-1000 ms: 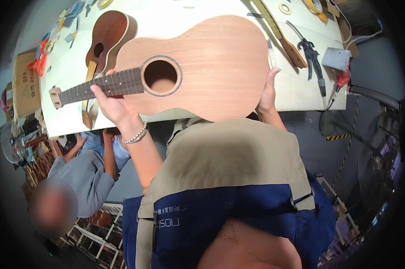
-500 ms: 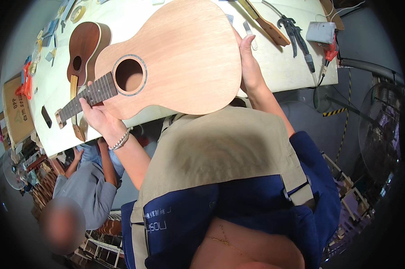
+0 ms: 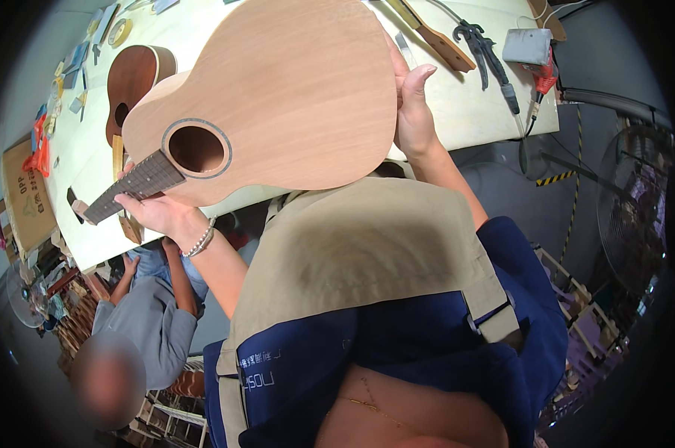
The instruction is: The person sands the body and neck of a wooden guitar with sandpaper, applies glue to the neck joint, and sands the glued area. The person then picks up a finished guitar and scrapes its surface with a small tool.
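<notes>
I hold an unfinished pale wooden guitar (image 3: 300,104), its top facing up, with a dark fretboard and a ringed sound hole. My left hand (image 3: 162,213) is closed round the neck, thumb over the fretboard. At the tail end of the body, my right hand (image 3: 414,119) grips the rim, thumb raised; its fingers are partly hidden behind the guitar. No strings show on it. Beyond the neck, a smaller reddish-brown guitar or ukulele (image 3: 134,78) lies on the pale workbench (image 3: 69,187), its neck partly covered by the guitar I hold.
Right of the guitar on the bench are a wooden neck (image 3: 446,46), a black air blow gun (image 3: 488,60) with a hose and a grey box (image 3: 528,46). Tape (image 3: 119,33) lies at the far left. Another person (image 3: 147,321) is at the left; a fan (image 3: 636,209) stands right.
The guitar's neck end has swung down and left, with my left hand following it. The sound hole now sits lower and farther left. My right hand stays at the tail end.
</notes>
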The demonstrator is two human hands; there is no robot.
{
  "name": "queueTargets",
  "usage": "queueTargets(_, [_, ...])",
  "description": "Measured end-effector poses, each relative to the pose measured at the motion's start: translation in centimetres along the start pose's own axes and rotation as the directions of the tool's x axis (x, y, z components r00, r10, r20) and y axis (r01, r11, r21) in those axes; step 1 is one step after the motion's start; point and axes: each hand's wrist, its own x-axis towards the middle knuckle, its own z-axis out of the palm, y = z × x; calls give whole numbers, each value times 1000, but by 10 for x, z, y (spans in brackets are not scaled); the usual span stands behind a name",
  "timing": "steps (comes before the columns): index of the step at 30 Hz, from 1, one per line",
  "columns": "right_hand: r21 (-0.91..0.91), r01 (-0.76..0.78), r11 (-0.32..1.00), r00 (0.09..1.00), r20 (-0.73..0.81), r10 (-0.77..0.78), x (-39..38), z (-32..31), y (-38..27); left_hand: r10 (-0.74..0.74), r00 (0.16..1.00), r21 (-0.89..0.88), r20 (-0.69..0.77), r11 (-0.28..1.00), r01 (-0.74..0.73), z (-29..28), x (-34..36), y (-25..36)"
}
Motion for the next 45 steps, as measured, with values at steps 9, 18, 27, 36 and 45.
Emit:
queueTargets(9, [-116, 160, 980, 984, 103, -148, 2, -12, 3, 195, 981, 40, -10, 980, -195, -3, 3, 9])
queueTargets(18, [-81, 133, 988, 974, 193, -116, -1, -25, -4, 95, 993, -64, 70, 994, -91, -4, 6, 18])
queueTargets(27, [-32, -156, 987, 981, -122, 151, 0, -23, 5, -89, 988, 74, 129, 994, 80, 35, -7, 23])
queueTargets(36, [35, -554, 832, 787, -303, 537, -6, -22, -10, -57, 971, 202, 230, 979, 10, 19, -6, 30])
queueTargets(45, [53, -637, 769, 750, -188, 634, -10, -43, 9, -64, 979, 229, 195, 973, 18, 18, -11, 30])
